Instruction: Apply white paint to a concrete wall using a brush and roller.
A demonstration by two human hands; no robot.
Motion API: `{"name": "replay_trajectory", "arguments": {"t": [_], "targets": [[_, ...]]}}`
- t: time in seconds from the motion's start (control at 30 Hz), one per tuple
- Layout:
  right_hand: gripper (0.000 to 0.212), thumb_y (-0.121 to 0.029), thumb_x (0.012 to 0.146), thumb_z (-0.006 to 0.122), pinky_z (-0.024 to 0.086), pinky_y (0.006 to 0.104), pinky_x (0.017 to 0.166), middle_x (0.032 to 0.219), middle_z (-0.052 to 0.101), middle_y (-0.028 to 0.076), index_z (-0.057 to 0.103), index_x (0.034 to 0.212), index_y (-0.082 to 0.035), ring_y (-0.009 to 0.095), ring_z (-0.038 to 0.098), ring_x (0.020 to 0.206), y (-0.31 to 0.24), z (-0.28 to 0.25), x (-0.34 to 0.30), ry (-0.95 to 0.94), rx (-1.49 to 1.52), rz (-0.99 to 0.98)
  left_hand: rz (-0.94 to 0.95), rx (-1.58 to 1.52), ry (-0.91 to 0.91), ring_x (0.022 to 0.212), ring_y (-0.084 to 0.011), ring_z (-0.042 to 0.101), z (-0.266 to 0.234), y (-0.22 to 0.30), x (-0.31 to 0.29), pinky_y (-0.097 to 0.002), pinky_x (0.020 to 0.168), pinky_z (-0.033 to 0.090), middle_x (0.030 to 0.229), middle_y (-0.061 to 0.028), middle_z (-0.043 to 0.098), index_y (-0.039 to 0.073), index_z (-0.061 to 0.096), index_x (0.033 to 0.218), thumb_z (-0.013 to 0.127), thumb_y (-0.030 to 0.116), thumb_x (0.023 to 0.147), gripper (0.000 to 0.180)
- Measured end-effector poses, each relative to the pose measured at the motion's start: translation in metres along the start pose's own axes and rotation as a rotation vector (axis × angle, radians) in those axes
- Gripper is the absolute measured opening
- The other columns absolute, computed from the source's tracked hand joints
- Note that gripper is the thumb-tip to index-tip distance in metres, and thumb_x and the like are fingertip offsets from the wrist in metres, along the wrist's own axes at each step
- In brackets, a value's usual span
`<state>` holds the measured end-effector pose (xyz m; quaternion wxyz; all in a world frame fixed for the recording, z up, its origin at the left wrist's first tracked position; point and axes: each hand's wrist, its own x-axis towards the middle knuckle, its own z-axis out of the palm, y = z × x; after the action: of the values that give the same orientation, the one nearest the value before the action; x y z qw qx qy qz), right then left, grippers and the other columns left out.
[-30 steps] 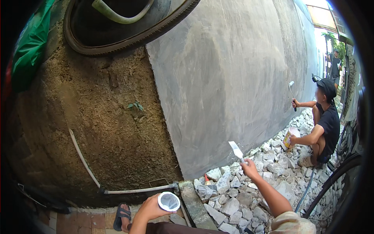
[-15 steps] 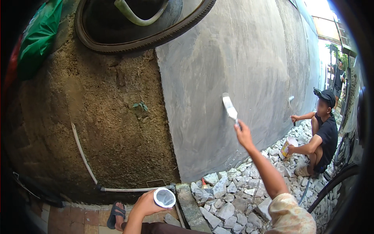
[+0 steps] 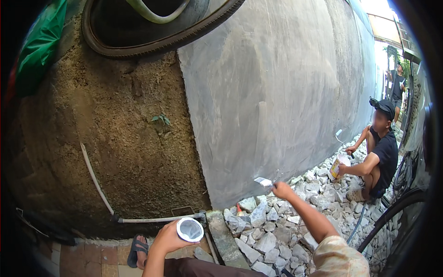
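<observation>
Paintbrush [image 3: 264, 182] lies just to the left of the right hand [image 3: 282, 190], in front of the lower part of the grey plastered wall [image 3: 277, 69]. Its long axis runs nearly crosswise, with the pale bristle end pointing left and slightly up, towards the wall's left edge, and the handle ending in the fist. The fingers of that hand are curled tight round the handle, with no gap showing. Whether the bristles touch the plaster cannot be told.

The left hand [image 3: 169, 238] is wrapped round the side of a white-rimmed cup [image 3: 190, 229], spread only as wide as the cup's body; most of its fingertips are hidden. The cup's mouth tilts up towards the person, showing a greyish inside, though how full it is cannot be judged. It is well apart from the brush, to the left of it and closer to the person, so the left hand is beside the cup and the right hand alone is near the wall.

Below the wall's bottom edge spreads broken rubble [image 3: 267, 242], and a concrete curb [image 3: 227, 244] runs from near its lower left corner. Farther right, a squatting co-worker [image 3: 385, 152] holds a paint roller [image 3: 339, 133] and a tub [image 3: 339, 166].
</observation>
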<state>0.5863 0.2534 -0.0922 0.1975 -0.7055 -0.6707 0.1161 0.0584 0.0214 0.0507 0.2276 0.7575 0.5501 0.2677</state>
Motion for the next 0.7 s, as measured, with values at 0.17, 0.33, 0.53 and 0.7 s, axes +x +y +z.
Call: {"name": "replay_trajectory", "arguments": {"t": [0.17, 0.33, 0.53, 0.7], "targets": [[0.039, -0.038, 0.096, 0.068, 0.059, 0.0523, 0.096, 0.110, 0.079, 0.026, 0.083, 0.112, -0.005, 0.045, 0.076, 0.105, -0.052, -0.147, 0.055, -0.059, -0.238, -0.175, -0.024, -0.015, 0.000, 0.114, -0.0342, 0.076, -0.004, 0.007, 0.000, -0.0440, 0.098, 0.060, 0.125, -0.0125, 0.079, 0.009, 0.077, 0.127, 0.104, 0.048, 0.061, 0.081], [0.038, -0.037, 0.097, 0.071, 0.059, 0.0516, 0.094, 0.108, 0.079, 0.026, 0.083, 0.115, -0.005, 0.044, 0.076, 0.104, -0.148, -0.306, 0.043, 0.426, -0.166, -0.290, -0.031, 0.011, 0.016, 0.115, -0.0347, 0.076, -0.003, 0.010, 0.004, -0.0445, 0.098, 0.060, 0.126, -0.0132, 0.079, 0.010, 0.077, 0.129, 0.104, 0.049, 0.061, 0.082], [0.036, -0.036, 0.100, 0.069, 0.058, 0.0533, 0.096, 0.108, 0.079, 0.024, 0.081, 0.121, -0.009, 0.046, 0.074, 0.106, -0.186, -0.345, 0.007, 0.661, 0.022, -0.251, -0.033, 0.007, -0.015, 0.114, -0.0304, 0.077, -0.001, 0.012, 0.005, -0.0419, 0.099, 0.060, 0.123, -0.0132, 0.080, 0.007, 0.077, 0.128, 0.106, 0.041, 0.063, 0.079], [0.032, -0.033, 0.104, 0.068, 0.056, 0.0545, 0.077, 0.095, 0.076, 0.024, 0.075, 0.128, -0.013, 0.045, 0.074, 0.090, -0.143, -0.261, 0.011, 0.891, 0.163, -0.344, -0.008, -0.004, 0.010, 0.112, -0.0292, 0.078, -0.001, 0.011, 0.002, -0.0412, 0.099, 0.059, 0.122, -0.0129, 0.080, 0.006, 0.077, 0.128, 0.106, 0.041, 0.063, 0.079]]}}
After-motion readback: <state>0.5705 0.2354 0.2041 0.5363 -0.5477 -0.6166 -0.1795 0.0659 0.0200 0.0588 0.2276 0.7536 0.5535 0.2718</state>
